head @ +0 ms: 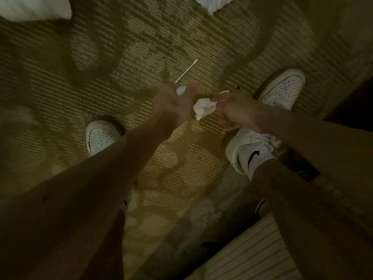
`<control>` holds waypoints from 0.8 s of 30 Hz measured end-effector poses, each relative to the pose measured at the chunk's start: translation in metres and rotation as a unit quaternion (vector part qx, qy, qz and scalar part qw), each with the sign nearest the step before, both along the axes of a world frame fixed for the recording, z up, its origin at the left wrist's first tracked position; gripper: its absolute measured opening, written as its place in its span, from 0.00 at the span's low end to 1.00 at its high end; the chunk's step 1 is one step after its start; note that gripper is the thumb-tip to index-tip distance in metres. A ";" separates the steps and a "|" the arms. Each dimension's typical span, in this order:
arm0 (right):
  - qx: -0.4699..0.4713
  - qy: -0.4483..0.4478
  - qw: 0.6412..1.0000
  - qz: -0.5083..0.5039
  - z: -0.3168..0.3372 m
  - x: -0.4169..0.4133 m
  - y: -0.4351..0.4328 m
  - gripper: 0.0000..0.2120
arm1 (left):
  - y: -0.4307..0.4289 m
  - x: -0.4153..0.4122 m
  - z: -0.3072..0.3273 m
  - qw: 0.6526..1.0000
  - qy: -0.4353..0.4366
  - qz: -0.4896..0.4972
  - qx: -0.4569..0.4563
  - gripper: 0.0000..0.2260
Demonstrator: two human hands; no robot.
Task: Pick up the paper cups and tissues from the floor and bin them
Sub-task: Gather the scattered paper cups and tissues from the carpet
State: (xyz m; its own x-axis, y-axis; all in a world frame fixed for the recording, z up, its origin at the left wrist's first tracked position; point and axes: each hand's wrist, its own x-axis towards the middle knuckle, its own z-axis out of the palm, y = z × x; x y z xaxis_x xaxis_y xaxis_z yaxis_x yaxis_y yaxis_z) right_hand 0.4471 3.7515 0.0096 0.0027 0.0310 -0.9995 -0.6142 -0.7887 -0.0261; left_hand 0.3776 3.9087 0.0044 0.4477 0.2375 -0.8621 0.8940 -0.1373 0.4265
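Seen from the head, both hands meet low over the patterned carpet (141,47), between two white shoes (101,136). The left hand (173,104) is curled round a small tissue wad (181,90). The right hand (236,110) pinches a crumpled tissue (203,110), which sits between the hands. A thin stick (186,70) lies on the carpet just beyond them. Another tissue (214,3) lies at the far edge, and a blurred white shape (34,7) sits far left.
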 end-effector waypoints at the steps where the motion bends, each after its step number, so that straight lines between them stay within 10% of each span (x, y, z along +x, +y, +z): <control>1: -0.003 -0.017 1.000 -0.002 -0.003 -0.001 0.001 0.15 | -0.001 0.000 0.001 1.000 0.024 0.005 -0.001 0.20; 8: 0.093 0.002 0.993 -0.076 0.017 0.003 0.036 0.14 | 0.000 -0.001 0.014 0.989 0.100 0.048 -0.098 0.31; 17: 0.143 0.131 0.951 -0.239 0.028 0.016 0.080 0.17 | 0.035 -0.011 0.020 0.989 0.018 0.134 -0.059 0.12; 21: 0.108 -0.114 0.987 0.028 0.009 0.014 0.085 0.11 | 0.046 -0.015 0.014 0.991 0.007 0.128 -0.030 0.12; 24: 0.117 -0.285 0.894 0.325 -0.009 0.015 0.078 0.12 | 0.052 -0.020 0.008 0.984 0.041 0.164 -0.051 0.11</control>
